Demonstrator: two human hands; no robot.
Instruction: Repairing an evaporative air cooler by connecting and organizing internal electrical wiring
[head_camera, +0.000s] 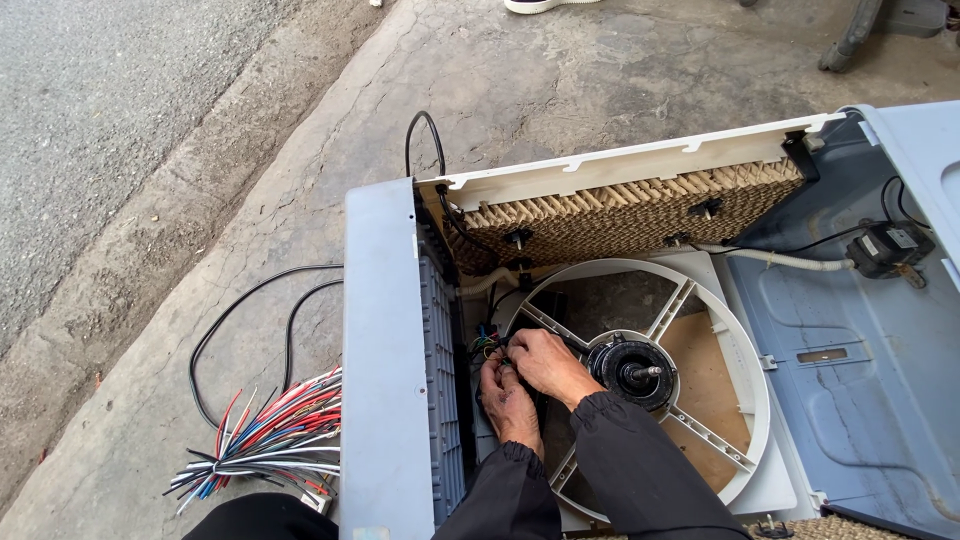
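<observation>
Both my hands were down inside the opened air cooler housing (390, 330), at about nine o'clock from the one fan motor (632, 372). My left hand (508, 402) and my right hand (545, 362) touched each other, fingers curled and pinched around the one small cluster of coloured wires (487, 346) just beside the housing's left wall; how tight the grip was I could not tell. The motor sat at the hub of one round white fan ring (745, 370) with four spokes. At twelve o'clock from my hands stood one brown honeycomb cooling pad (620, 215). At nine o'clock, out on the concrete floor (560, 80), lay one loose bundle of many coloured wires (270, 435) and two black cable loops (240, 310). At three o'clock sat one small black pump (888, 248).
</observation>
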